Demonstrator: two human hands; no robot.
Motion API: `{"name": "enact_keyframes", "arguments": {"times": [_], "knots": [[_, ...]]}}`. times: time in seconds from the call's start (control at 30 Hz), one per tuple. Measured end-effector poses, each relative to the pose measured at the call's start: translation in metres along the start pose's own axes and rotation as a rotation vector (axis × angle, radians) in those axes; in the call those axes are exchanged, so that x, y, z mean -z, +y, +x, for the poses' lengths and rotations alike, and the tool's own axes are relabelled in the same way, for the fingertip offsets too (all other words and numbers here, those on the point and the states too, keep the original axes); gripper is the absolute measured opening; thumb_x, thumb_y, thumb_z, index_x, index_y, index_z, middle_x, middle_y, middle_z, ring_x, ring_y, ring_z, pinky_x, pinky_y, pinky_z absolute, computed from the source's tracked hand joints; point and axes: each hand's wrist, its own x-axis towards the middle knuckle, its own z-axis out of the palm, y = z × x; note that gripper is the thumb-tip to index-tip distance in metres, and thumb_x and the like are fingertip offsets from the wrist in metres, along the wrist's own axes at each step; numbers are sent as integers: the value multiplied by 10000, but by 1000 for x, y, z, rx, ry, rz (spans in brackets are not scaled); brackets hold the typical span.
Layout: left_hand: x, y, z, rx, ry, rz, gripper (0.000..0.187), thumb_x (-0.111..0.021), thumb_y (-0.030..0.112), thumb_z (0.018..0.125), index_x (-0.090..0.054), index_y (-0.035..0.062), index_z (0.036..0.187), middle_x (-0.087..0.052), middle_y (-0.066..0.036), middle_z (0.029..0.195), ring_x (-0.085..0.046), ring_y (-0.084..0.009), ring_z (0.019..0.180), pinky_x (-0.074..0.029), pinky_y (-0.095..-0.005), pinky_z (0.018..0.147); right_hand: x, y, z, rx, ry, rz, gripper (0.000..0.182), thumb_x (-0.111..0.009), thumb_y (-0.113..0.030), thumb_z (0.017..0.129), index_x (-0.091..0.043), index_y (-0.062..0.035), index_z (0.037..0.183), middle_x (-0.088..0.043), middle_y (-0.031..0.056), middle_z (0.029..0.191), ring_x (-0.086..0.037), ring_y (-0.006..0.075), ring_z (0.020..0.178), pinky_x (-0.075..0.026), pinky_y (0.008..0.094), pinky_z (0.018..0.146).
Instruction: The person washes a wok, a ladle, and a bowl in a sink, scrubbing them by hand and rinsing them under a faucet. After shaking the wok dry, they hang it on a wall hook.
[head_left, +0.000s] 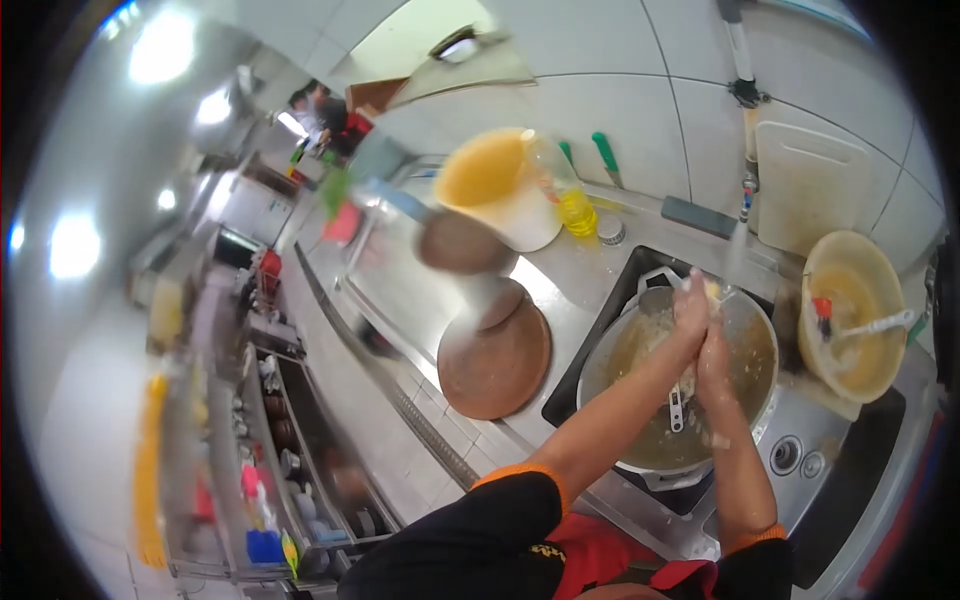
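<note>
My left hand (690,306) and my right hand (712,356) are pressed palm to palm above a large metal pot (592,385). A small pale-yellow bit (713,290) shows between the fingers; I cannot make out what it is. Both hands look wet and partly hide each other. Murky water with pale scraps fills the pot, and a utensil's white handle (677,412) sticks up in it below my wrists. Just beyond my fingers, water runs from the tap (747,195) into the pot. The pot stands in the dark sink basin (562,402).
Right of the pot is a yellowish basin (880,255) holding a white-handled brush. Leftward on the counter are round brown clay lids (492,362), a yellow bucket (540,232) and a bottle of yellow liquid (577,211). A white cutting board (810,185) leans on the wall.
</note>
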Motion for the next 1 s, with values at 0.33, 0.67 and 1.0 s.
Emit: {"name": "enact_keyframes", "arguments": {"times": [0.33, 0.67, 1.0], "knots": [[29, 38, -135, -1347, -394, 908, 730, -529, 156, 819, -139, 55, 1428, -188, -208, 1462, -158, -404, 1349, -144, -502, 1085, -6, -128, 37, 159, 441, -1044, 437, -487, -404, 919, -617, -5, 800, -587, 89, 716, -540, 153, 676, -438, 314, 632], [-22, 22, 26, -62, -611, -542, 336, -450, 132, 939, -341, 63, 1249, -567, -105, 979, -569, -205, 863, -484, -352, 785, 83, -265, 7, 1393, 913, -2214, 176, -542, -227, 864, -619, -73, 829, -617, 80, 743, -608, 270, 715, -444, 402, 618], [-63, 58, 13, -75, -429, -114, 98, -473, 152, 901, -555, 102, 920, -503, -15, 696, -479, -107, 581, -376, -232, 461, 34, -69, 78, -123, 357, -165, 144, -438, -35, 803, -582, -29, 800, -560, 66, 709, -515, 192, 637, -426, 295, 602]]}}
